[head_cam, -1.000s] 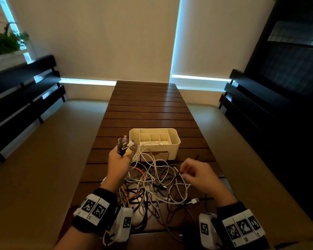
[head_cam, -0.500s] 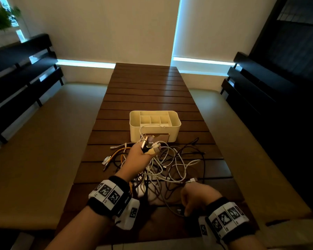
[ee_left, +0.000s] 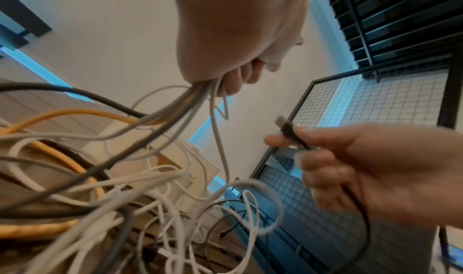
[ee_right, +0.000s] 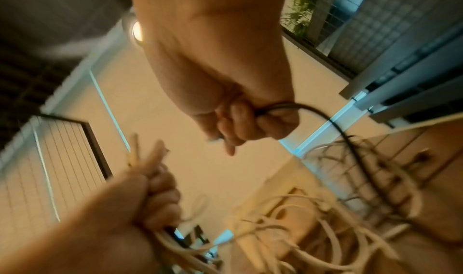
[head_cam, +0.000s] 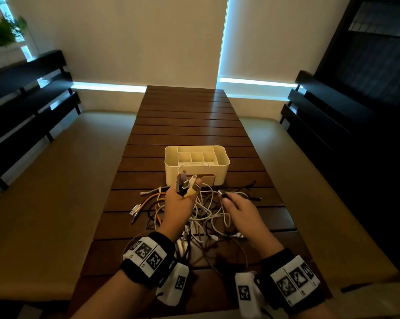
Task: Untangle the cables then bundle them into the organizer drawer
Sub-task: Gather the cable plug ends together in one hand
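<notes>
A tangle of white, black and orange cables (head_cam: 206,217) lies on the slatted wooden table, in front of a cream organizer box (head_cam: 196,163) with divided compartments and a front drawer. My left hand (head_cam: 183,199) is raised over the pile and grips a bunch of cable ends (head_cam: 187,184), plugs sticking up; their cords (ee_left: 195,100) hang down from the fist. My right hand (head_cam: 238,206) pinches a black cable (ee_left: 290,133) just behind its USB plug, close to the right of the left hand. The black cord (ee_right: 345,137) trails down into the tangle.
A white cable end (head_cam: 194,165) rests inside the organizer's near compartment. An orange cable with a metal plug (head_cam: 139,207) lies at the pile's left. Padded benches (head_cam: 44,192) run along both sides of the table (head_cam: 187,116), with dark slatted backs.
My right hand came up from the near edge of the pile and forward to beside the left hand, now holding a black plug end. The left hand kept its bunch, shifting slightly.
</notes>
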`<act>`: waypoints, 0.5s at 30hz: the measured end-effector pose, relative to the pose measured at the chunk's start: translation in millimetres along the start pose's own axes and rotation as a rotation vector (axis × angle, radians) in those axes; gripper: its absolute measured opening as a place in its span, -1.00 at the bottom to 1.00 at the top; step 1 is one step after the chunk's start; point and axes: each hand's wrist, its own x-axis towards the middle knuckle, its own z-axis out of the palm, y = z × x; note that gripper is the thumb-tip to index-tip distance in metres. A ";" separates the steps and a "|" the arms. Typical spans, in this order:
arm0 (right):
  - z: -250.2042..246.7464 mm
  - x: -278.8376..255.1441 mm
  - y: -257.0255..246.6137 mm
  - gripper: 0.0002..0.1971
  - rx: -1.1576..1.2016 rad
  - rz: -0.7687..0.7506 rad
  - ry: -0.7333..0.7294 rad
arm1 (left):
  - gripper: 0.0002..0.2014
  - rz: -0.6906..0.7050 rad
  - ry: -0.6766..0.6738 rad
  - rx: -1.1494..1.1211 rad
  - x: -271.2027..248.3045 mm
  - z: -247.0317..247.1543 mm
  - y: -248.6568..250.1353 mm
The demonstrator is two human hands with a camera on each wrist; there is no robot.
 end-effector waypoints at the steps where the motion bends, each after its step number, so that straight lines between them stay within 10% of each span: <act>1: 1.6 0.7 -9.8 -0.65 0.103 0.002 0.029 | -0.93 0.020 0.024 -0.034 0.9 2.1 2.9; 5: 9.7 -1.7 -36.8 -0.57 0.507 -0.104 0.020 | -0.90 0.033 0.012 -0.141 0.9 11.5 18.6; 15: 27.3 9.0 -51.1 -0.70 0.150 -0.204 0.230 | -0.74 -0.157 0.025 -0.277 -0.1 17.5 29.6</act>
